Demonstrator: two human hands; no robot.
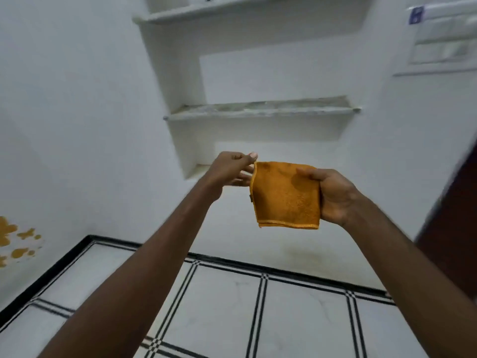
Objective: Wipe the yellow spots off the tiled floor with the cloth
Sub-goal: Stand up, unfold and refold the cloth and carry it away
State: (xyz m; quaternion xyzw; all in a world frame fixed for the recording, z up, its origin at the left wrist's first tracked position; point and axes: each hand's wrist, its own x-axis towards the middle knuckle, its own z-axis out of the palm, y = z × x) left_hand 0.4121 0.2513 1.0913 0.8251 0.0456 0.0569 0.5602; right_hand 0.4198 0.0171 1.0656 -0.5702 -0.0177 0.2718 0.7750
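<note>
1. Cloth [285, 196], orange and folded to a near square, hung upright in the air in front of the white wall, with its slightly longer axis from 12 to 6 o'clock and its stitched hem at 6 o'clock.
2. Right hand [333, 196] held the cloth's edge at 3 o'clock, thumb on the front face, fingers behind it.
3. Left hand [233, 169] pinched the upper corner at about 10 o'clock between thumb and fingertips.
4. Tiled floor [232, 306] lay well below the cloth.
5. Yellow spots [18, 239] showed at 9 o'clock, low on the left wall.
</note>
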